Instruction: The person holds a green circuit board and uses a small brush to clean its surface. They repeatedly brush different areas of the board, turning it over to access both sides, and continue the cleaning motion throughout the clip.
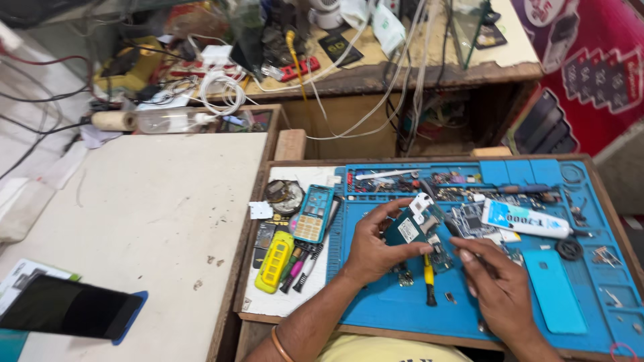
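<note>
Circuit board (417, 231) pinched in left hand (376, 249) above blue mat (402, 305), w/ right hand (500, 285) closed on thin tool (439, 214) touching it. 1 yellow screwdriver (428, 276) just below, 1 teal phone cover (554, 290) near mat's right edge, 1 glue tube (526, 220) behind; bare white tabletop (154, 208) left

Two hands (376, 248), one circuit board (416, 231), one glue tube (526, 220), one teal phone cover (553, 291), one keypad housing (314, 213).

Wooden counter (295, 144) | blue rubber repair mat (402, 302) on it | white paper sheet (285, 302) beside mat | turquoise phone cover (554, 291), white glue tube (526, 220) on mat
</note>
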